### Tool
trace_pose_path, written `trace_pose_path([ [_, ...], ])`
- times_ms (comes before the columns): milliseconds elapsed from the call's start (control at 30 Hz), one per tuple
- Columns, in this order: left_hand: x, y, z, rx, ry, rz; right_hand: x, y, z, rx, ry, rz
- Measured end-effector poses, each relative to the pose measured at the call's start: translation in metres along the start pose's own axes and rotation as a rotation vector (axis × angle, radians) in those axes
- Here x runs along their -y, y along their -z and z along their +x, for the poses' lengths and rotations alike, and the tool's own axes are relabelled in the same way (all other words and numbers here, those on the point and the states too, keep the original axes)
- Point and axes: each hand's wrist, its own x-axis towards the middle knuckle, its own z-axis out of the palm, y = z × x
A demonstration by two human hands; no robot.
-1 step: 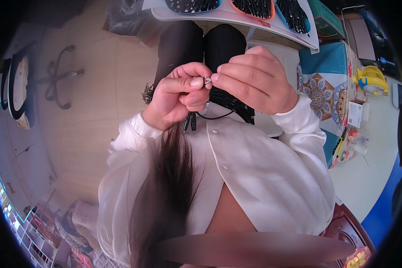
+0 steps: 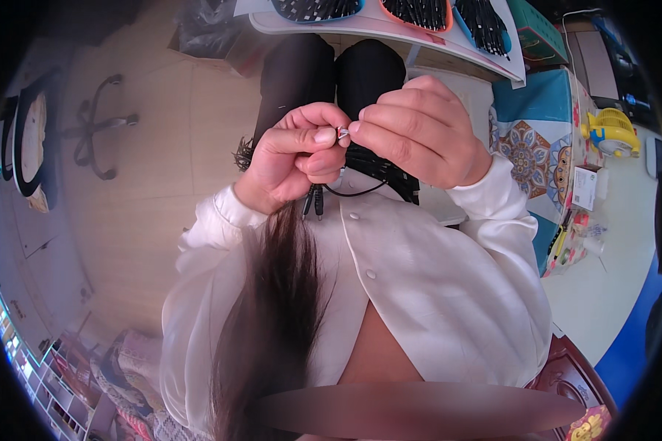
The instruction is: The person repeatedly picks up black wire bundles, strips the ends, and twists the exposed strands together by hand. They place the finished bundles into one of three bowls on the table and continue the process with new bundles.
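Observation:
My left hand (image 2: 294, 158) and my right hand (image 2: 419, 132) are raised together in front of my chest, above my black-trousered knees. Their fingertips meet on a small silver metal plug (image 2: 343, 133), pinched between them. My left hand's fingers are also curled around a black cable, and two of its dark plug ends (image 2: 313, 200) hang below the fist. A thicker bundle of black cable (image 2: 379, 167) lies under my right hand, with one thin loop drooping onto my white shirt.
At the top runs a white table edge (image 2: 485, 57) with a blue tray (image 2: 316, 9) and an orange tray (image 2: 419, 13) of black parts. A patterned blue cloth (image 2: 529, 151) and a yellow toy (image 2: 610, 132) are at the right. A chair base (image 2: 95, 125) stands on the floor at the left.

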Motion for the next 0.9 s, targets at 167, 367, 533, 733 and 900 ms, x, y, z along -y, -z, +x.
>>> trace_pose_path([
  [167, -0.003, -0.014, -0.001, -0.118, -0.271, 0.633, 0.008, 0.001, 0.0, 0.095, -0.406, 0.404],
  [367, -0.014, -0.029, -0.006, -0.049, -0.459, 1.537, 0.015, 0.005, -0.005, 0.16, -1.49, 1.791],
  [533, -0.007, -0.017, 0.0, -0.107, -0.275, 0.696, 0.017, 0.013, -0.002, 0.166, -0.957, 0.843],
  [733, -0.004, -0.009, 0.0, -0.14, -0.151, 0.427, 0.015, 0.009, -0.002, 0.018, -0.278, 0.157],
  [900, -0.003, -0.015, 0.003, -0.1, -0.114, 0.495, 0.017, 0.008, 0.001, 0.052, -0.327, 0.284],
])
